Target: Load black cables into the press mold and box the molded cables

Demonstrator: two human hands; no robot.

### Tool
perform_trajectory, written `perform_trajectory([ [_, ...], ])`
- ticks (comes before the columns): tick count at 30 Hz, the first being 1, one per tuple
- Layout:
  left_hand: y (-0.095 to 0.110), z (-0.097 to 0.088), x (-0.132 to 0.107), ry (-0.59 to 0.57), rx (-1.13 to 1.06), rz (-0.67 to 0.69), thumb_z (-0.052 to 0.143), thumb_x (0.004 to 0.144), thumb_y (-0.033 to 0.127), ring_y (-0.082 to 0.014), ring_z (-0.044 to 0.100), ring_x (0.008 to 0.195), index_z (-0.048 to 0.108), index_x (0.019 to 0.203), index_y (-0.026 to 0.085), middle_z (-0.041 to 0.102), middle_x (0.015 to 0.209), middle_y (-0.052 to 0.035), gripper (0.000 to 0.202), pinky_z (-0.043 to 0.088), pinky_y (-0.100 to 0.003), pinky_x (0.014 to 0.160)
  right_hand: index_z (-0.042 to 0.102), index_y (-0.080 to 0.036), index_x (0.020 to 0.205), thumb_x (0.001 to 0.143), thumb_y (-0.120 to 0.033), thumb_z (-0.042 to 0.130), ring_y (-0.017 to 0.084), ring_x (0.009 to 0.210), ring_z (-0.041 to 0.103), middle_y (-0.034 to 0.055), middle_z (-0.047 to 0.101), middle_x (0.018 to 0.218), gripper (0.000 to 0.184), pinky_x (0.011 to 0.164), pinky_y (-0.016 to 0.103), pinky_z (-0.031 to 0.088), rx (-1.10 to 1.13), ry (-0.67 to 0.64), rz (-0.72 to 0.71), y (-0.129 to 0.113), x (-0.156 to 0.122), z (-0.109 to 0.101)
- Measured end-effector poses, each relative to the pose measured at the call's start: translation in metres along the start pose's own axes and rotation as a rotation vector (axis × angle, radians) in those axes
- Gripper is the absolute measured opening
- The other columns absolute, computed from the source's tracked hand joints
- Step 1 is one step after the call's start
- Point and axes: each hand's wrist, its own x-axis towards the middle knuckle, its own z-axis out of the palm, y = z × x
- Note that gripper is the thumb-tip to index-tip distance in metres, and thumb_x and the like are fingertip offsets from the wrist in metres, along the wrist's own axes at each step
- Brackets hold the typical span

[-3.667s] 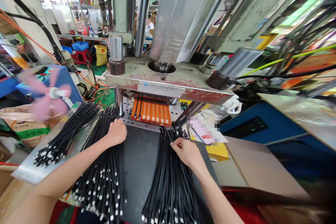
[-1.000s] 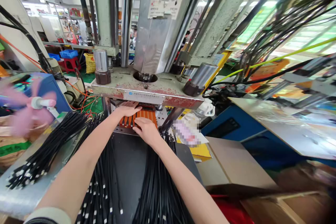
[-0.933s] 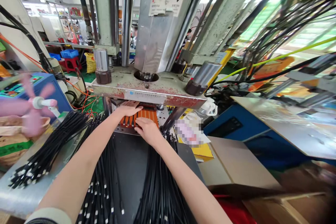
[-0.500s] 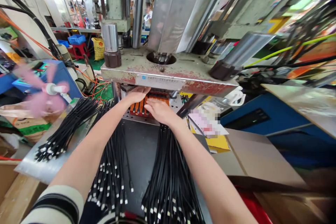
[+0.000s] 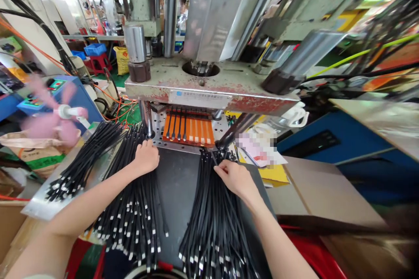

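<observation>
Press (image 5: pixel 209 91) stood open over orange mold (image 5: pixel 189 127), four cables seated at its left. Hands had withdrawn from mold: left hand (image 5: pixel 146 161) curled on left cable bundle (image 5: pixel 134 209); right hand (image 5: pixel 236 178) fingers pinching right cable bundle (image 5: pixel 212 218) ends. Likely reloading.

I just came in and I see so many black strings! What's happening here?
A person is at a big press machine with piles of black cables on the bench. The left hand rests on the left cable pile, and the right hand picks at the top of the right cable pile. Between the hands and under the press sits an orange tray with a few cable ends lying in its left grooves; the right grooves look bare. A pink fan spins at the left.
</observation>
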Motion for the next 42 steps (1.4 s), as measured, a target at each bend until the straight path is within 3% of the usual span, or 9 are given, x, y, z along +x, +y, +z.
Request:
perform_trajectory([
  [5,-0.013,-0.009,0.001,0.094,-0.22,0.052,0.046,0.087,0.02,-0.02,0.057,0.089,0.061,0.084,0.015,0.06,0.093,-0.009,0.016,0.046,-0.033,0.079,0.06,-0.021,0.083,0.088,-0.036,0.048,0.019,0.063,0.064,0.0012,0.066,0.065,0.02,0.061,0.028,0.043,0.455,0.127,-0.162,-0.013,-0.014,-0.017],
  [9,-0.004,-0.051,-0.014,0.212,-0.717,0.225,0.042,0.092,0.029,-0.0109,0.049,0.061,0.051,0.091,0.018,0.055,0.072,0.0019,0.014,0.041,-0.024,0.06,0.061,-0.022,0.088,0.09,-0.033,0.048,0.016,0.061,0.062,-0.0014,0.064,0.065,0.018,0.058,0.025,0.042,0.69,0.039,-0.405,-0.052,-0.032,-0.034],
  [15,0.042,-0.114,-0.021,0.095,-1.174,0.41,0.05,0.088,0.029,-0.0063,0.048,0.052,0.06,0.099,0.016,0.059,0.077,0.0001,0.02,0.041,-0.02,0.05,0.06,-0.02,0.086,0.091,-0.03,0.049,0.012,0.058,0.056,-0.0021,0.06,0.065,0.015,0.057,0.022,0.042,0.989,0.21,-0.483,-0.101,-0.034,-0.048],
  [23,0.065,-0.124,0.001,-0.023,-1.46,0.349,0.075,0.07,0.035,-0.0058,0.052,0.043,0.063,0.077,0.014,0.057,0.058,0.0033,0.025,0.044,-0.017,0.043,0.06,-0.02,0.087,0.095,-0.033,0.044,0.012,0.06,0.053,-0.0013,0.058,0.069,0.022,0.059,0.022,0.042,1.071,0.309,-0.508,-0.109,-0.035,-0.052],
  [26,0.07,-0.127,0.012,0.105,-1.477,0.323,0.079,0.065,0.041,-0.0059,0.052,0.039,0.06,0.073,0.014,0.056,0.056,0.0043,0.034,0.042,-0.016,0.038,0.061,-0.02,0.089,0.095,-0.031,0.045,0.013,0.066,0.057,0.0001,0.062,0.075,0.02,0.064,0.024,0.044,0.952,0.275,-0.558,-0.106,-0.038,-0.042],
  [29,0.074,-0.138,0.025,0.381,-1.416,0.399,0.078,0.066,0.043,-0.0045,0.052,0.04,0.06,0.071,0.014,0.059,0.066,0.0022,0.034,0.041,-0.016,0.039,0.063,-0.021,0.087,0.093,-0.027,0.049,0.016,0.072,0.061,0.0024,0.066,0.08,0.017,0.07,0.026,0.046,0.779,0.253,-0.577,-0.098,-0.028,-0.027],
  [34,0.081,-0.164,0.038,0.683,-1.103,0.661,0.074,0.073,0.039,-0.0084,0.057,0.056,0.065,0.069,0.017,0.059,0.071,0.0008,0.024,0.048,-0.022,0.053,0.067,-0.019,0.077,0.085,-0.025,0.059,0.018,0.068,0.061,0.0028,0.067,0.071,0.013,0.069,0.027,0.045,0.606,0.313,-0.479,-0.081,0.033,-0.022],
  [38,0.08,-0.146,0.043,0.648,-1.038,0.696,0.074,0.073,0.032,-0.0117,0.061,0.068,0.063,0.092,0.019,0.062,0.083,-0.001,0.025,0.051,-0.025,0.062,0.068,-0.018,0.073,0.081,-0.027,0.06,0.013,0.055,0.052,-0.0021,0.059,0.058,0.014,0.059,0.023,0.038,0.661,0.373,-0.333,-0.074,0.087,-0.037],
  [42,0.06,-0.093,0.052,0.353,-0.664,0.641,0.065,0.079,0.019,-0.0155,0.065,0.079,0.059,0.095,0.017,0.066,0.089,-0.0038,0.017,0.054,-0.03,0.075,0.065,-0.017,0.067,0.079,-0.024,0.059,0.01,0.053,0.047,-0.0054,0.054,0.054,0.015,0.057,0.02,0.035,0.721,0.329,-0.332,-0.074,0.114,-0.042],
])
